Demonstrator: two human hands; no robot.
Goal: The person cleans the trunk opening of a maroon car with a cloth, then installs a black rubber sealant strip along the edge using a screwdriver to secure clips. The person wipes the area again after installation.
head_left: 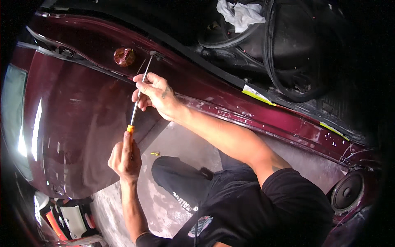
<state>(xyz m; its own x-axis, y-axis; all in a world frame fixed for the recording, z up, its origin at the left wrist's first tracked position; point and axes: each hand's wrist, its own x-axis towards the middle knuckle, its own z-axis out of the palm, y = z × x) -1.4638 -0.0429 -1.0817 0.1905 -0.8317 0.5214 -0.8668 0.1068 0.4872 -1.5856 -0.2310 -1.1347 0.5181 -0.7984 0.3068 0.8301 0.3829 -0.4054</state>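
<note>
Black shirt [284, 201] nearest, my left hand [124, 159] wraps the long tool's [135, 110] yellow handle [130, 128]; my half-open right hand [155, 92] pinches its shaft, tip at a dark fitting [156, 55]. Likely stiff, slick: grip the handle.

The screwdriver shaft [135, 109] is smooth, shiny metal; its yellow handle [131, 128] looks plastic. The maroon door [78, 136] gleams glossily; the black shirt [263, 206] is matt cloth.

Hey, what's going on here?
A person is working on a dark red car. The left hand grips a long screwdriver-like tool by its handle, while the right hand holds its shaft. The tip is at a dark fitting on the bodywork; whether it touches is unclear.
</note>
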